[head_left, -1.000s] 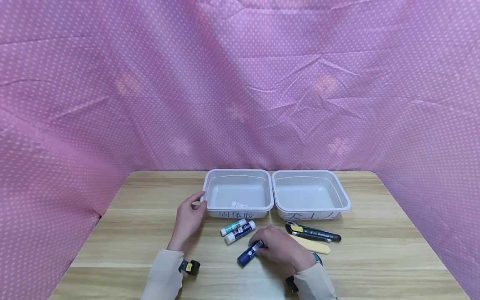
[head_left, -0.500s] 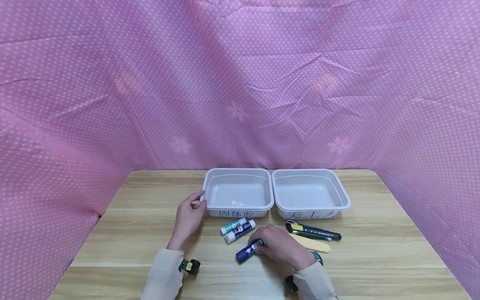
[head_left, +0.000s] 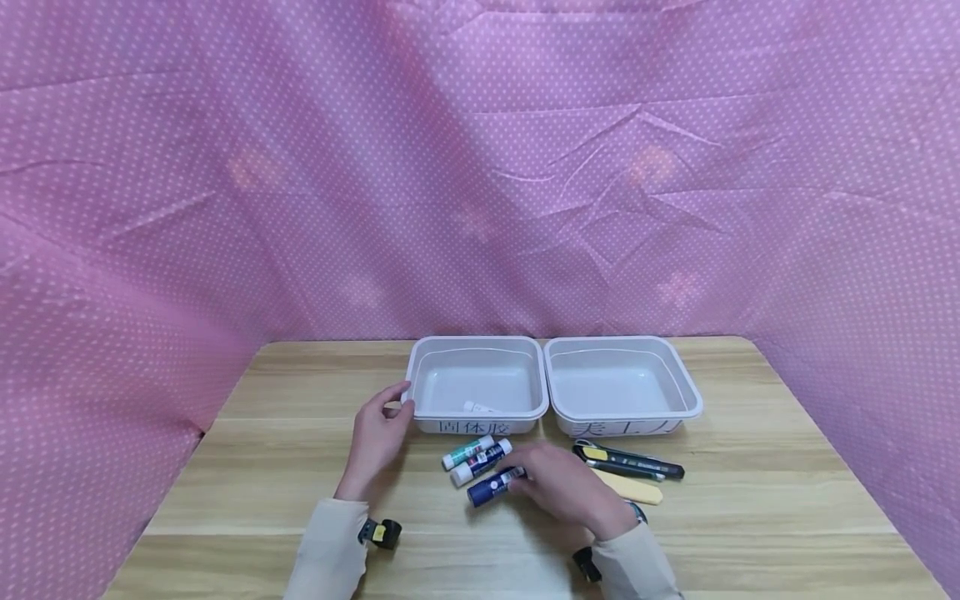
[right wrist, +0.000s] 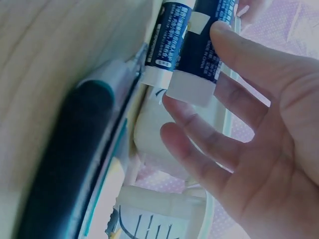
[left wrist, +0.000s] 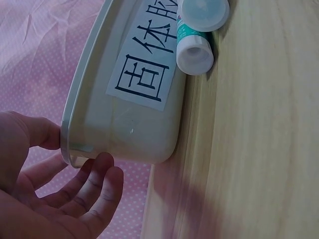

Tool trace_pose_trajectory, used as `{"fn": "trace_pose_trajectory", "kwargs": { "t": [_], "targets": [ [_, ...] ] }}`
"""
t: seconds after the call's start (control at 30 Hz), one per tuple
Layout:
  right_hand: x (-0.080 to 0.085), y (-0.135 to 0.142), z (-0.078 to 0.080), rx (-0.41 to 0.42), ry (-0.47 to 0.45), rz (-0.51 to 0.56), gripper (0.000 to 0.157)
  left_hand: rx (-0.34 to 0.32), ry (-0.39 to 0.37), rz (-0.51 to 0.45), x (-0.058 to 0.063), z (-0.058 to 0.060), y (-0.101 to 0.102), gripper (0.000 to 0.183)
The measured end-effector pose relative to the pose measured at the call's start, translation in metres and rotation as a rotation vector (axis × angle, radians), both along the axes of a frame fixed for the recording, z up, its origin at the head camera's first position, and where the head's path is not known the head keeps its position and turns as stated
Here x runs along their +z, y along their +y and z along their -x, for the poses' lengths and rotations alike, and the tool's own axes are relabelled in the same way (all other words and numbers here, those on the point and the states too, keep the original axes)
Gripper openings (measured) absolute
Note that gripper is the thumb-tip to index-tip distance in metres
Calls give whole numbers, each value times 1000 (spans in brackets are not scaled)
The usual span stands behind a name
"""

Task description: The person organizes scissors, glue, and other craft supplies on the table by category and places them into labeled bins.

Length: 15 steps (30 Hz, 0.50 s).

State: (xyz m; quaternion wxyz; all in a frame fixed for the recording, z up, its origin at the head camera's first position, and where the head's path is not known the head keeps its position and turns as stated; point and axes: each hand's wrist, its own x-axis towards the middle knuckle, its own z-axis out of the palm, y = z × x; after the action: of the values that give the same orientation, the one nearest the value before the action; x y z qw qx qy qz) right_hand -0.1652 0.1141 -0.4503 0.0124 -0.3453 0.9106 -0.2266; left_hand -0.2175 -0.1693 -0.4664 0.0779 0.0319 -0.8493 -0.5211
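Observation:
My right hand (head_left: pixel 558 483) grips a dark blue glue stick (head_left: pixel 489 490) between thumb and fingers, its blue end pointing left; in the right wrist view the held glue stick (right wrist: pixel 198 57) shows a white end. Close beside it lie a navy glue stick with white ends (head_left: pixel 482 463) and a teal one (head_left: pixel 467 452). At the left container (head_left: pixel 480 342), my left hand (head_left: pixel 380 433) holds the near left corner of the rim, with thumb and fingers on either side in the left wrist view. A small white piece (head_left: pixel 477 407) lies inside that container.
A second white container (head_left: pixel 622 343) stands directly right of the first; both bear labels in front. Black utility knife (head_left: pixel 637 464) and yellow knife (head_left: pixel 632 487) lie right of my right hand. Another teal-edged item (head_left: pixel 638 512) is mostly hidden by the right wrist. Pink cloth hangs behind the table.
My right hand has shifted slightly away from me with the dark blue glue stick, which has turned and come nearer the other two. The left hand stays at the rim.

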Motion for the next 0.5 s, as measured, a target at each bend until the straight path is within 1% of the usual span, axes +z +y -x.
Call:
{"fn": "trace_pose_trajectory", "kwargs": {
  "t": [0.3,0.43,0.5],
  "targets": [
    [7,0,2,-26,6,6,24,-10,-11,-3,-2,2,-1,43],
    [9,0,3,-37,49,15,26,-5,4,0,-1,2,-1,42],
    [11,0,3,-43,87,24,27,-6,10,3,0,2,-1,42]
  ]
}}
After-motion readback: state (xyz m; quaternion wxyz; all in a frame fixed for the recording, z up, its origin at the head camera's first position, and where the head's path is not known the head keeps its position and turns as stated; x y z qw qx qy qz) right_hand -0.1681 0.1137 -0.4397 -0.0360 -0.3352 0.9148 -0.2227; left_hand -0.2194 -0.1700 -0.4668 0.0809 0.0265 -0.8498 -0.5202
